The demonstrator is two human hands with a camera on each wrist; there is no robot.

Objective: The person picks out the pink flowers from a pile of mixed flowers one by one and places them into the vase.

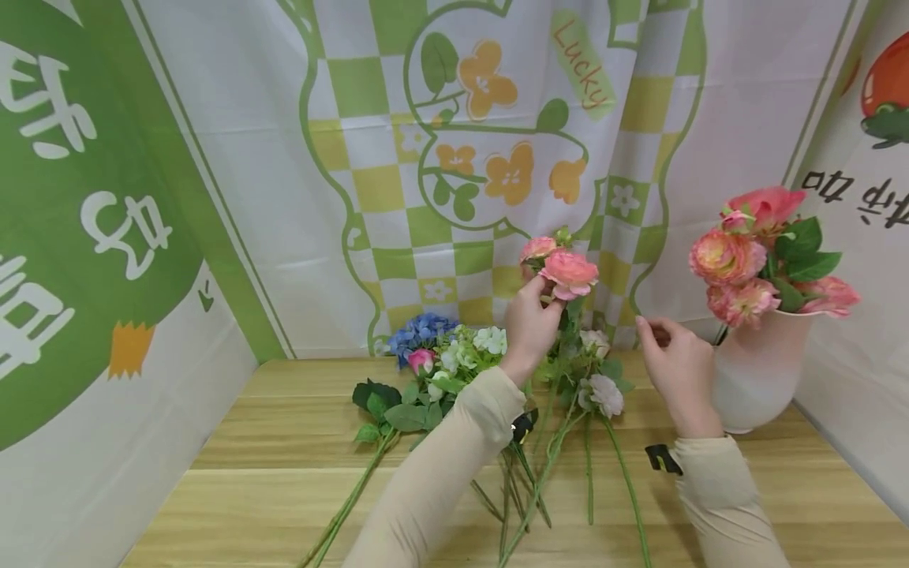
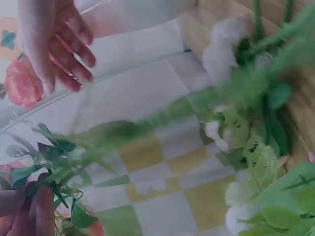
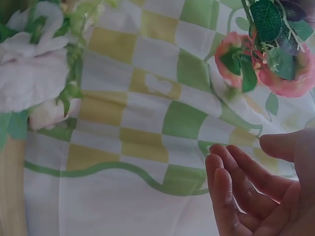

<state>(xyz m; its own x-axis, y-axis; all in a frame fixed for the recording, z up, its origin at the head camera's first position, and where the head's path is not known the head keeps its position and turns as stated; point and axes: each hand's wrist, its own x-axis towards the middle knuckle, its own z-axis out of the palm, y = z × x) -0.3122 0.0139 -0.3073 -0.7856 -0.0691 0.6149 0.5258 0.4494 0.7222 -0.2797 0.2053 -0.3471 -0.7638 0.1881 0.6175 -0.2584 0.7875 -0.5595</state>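
My left hand (image 1: 531,325) pinches a pink artificial flower (image 1: 570,273) just under its blooms, holding it up above the other flowers; its long green stem hangs down. In the left wrist view, fingers (image 2: 42,211) close around the stem among small leaves. To the right, my right hand (image 1: 678,364) is held in the air beside the vase (image 1: 763,371), apart from it. Its fingers bend loosely with nothing between them, as the right wrist view also shows. Pink and coral flowers (image 1: 731,256) with green leaves stand in that pink-and-white vase.
On the wooden table (image 1: 234,489) lie a blue hydrangea (image 1: 422,335), a pink bud (image 1: 421,360), green-white sprays (image 1: 461,355) and pale flowers (image 1: 604,394), stems toward the front. A printed cloth (image 1: 248,237) hangs behind, with panels on both sides.
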